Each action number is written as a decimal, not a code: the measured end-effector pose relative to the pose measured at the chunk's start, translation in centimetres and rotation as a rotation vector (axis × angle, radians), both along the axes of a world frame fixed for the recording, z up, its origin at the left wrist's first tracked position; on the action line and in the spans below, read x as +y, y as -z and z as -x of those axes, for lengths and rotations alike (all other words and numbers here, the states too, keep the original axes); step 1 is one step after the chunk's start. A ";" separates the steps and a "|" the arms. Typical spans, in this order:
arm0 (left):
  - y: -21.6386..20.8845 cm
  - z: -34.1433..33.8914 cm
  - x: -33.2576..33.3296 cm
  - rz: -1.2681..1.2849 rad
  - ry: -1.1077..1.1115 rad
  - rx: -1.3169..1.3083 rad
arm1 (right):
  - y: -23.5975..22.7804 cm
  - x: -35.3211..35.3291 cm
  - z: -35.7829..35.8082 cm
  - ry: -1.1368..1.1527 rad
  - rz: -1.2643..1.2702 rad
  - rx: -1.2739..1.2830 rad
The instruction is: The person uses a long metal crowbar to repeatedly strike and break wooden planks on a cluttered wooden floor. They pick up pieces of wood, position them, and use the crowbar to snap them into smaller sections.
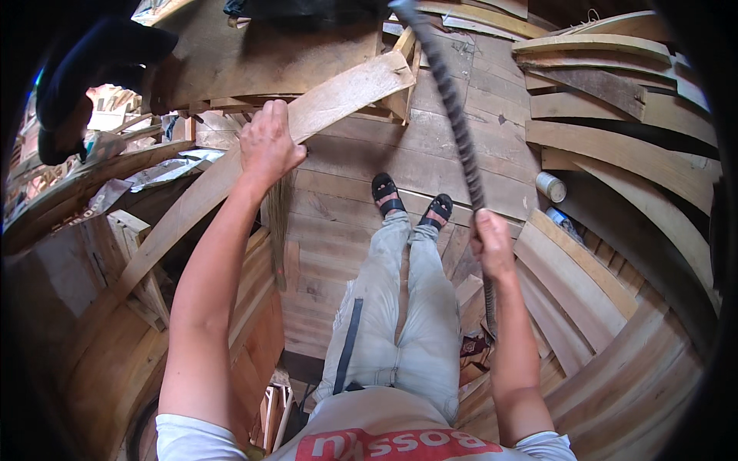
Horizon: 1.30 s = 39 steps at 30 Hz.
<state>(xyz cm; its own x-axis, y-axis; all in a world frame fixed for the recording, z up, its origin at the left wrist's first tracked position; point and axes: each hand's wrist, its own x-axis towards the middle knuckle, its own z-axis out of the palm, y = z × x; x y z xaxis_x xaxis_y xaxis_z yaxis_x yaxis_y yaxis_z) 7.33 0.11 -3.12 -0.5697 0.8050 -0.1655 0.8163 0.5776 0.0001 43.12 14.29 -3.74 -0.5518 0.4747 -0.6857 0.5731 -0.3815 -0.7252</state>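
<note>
My left hand (pixel 270 146) is closed over the edge of a long, pale wooden plank (pixel 346 91), which slants from the lower left up to the top middle. Its far end lies by the corner of a wooden bench (pixel 277 65). In my right hand (pixel 493 244), fingers wrapped round it, is a long dark ribbed rod (pixel 452 107) that looks like rebar. The rod runs up past the top of the view, and its lower part continues below my fist beside my leg. Between my arms, my sandalled feet stand on the floorboards.
Several curved boards (pixel 615 138) are stacked along the right side, with a tin can (pixel 550 187) beside them. More planks (pixel 576 284) lean at the lower right. Wooden panels (pixel 257 338) stand near my left arm. A dark-clothed person (pixel 92 69) is at the upper left.
</note>
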 end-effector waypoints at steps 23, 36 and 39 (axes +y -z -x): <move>0.4 0.2 0.1 -0.032 0.051 0.034 | 2.8 -4.4 2.8 -0.311 0.069 -0.156; 0.2 0.5 -0.2 -0.045 0.044 -0.007 | -2.4 -0.4 -4.8 0.024 -0.048 -0.121; -0.5 0.7 -0.1 -0.038 0.070 -0.046 | -3.5 -2.6 -7.3 0.071 -0.074 -0.162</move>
<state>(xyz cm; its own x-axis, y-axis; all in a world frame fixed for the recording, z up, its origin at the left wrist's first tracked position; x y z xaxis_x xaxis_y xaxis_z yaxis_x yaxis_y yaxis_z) 6.66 0.06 -2.63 -0.5047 0.8485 -0.1590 0.8531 0.5185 0.0589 50.39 11.71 -0.20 -0.4008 0.5609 -0.7244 0.6581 -0.3738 -0.6536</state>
